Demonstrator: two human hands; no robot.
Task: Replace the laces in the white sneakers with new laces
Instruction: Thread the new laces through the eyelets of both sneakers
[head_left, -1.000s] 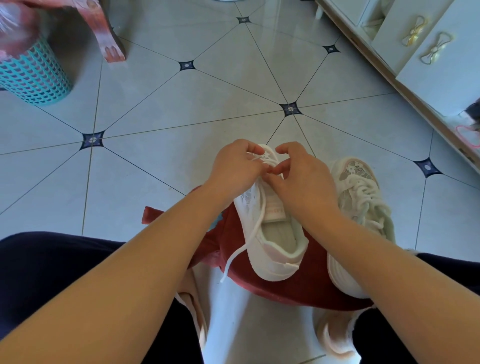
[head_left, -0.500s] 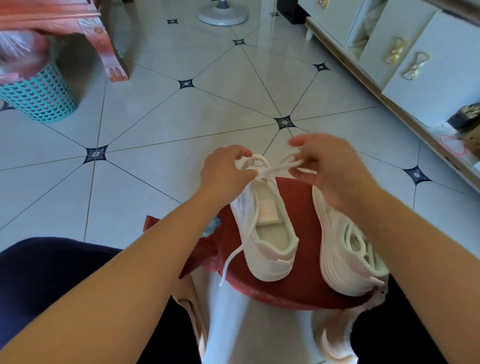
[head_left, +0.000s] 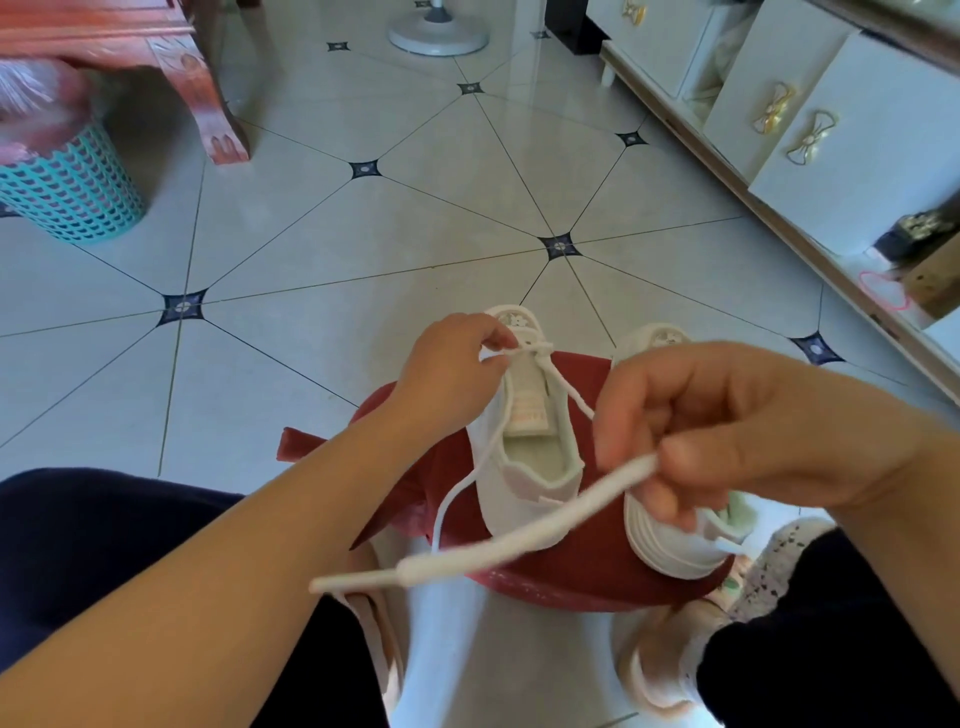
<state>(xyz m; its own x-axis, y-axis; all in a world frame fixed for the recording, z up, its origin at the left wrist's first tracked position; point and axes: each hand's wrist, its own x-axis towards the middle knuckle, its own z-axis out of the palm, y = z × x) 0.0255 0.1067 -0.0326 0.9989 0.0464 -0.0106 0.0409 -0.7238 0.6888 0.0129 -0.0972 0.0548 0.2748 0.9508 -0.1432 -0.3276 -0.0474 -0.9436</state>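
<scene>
The lace (head_left: 519, 535) looks light, flat and limp, likely slippery, so it is best taken near its probably stiffer tip. It runs from the toe of the sneaker (head_left: 540, 462), centre frame on a red stool (head_left: 571, 571), down toward the lower middle. The left hand (head_left: 452, 364) has its grip pinched on it at the toe. The right hand (head_left: 727, 441) has its grip clamped on the free length. The tip is blurred, and the second sneaker (head_left: 670, 545) sits mostly behind the right hand.

Glossy tiled floor (head_left: 322, 239); matt cloth sneaker (head_left: 519, 431); woven lace (head_left: 483, 545); perforated plastic basket (head_left: 72, 197).
</scene>
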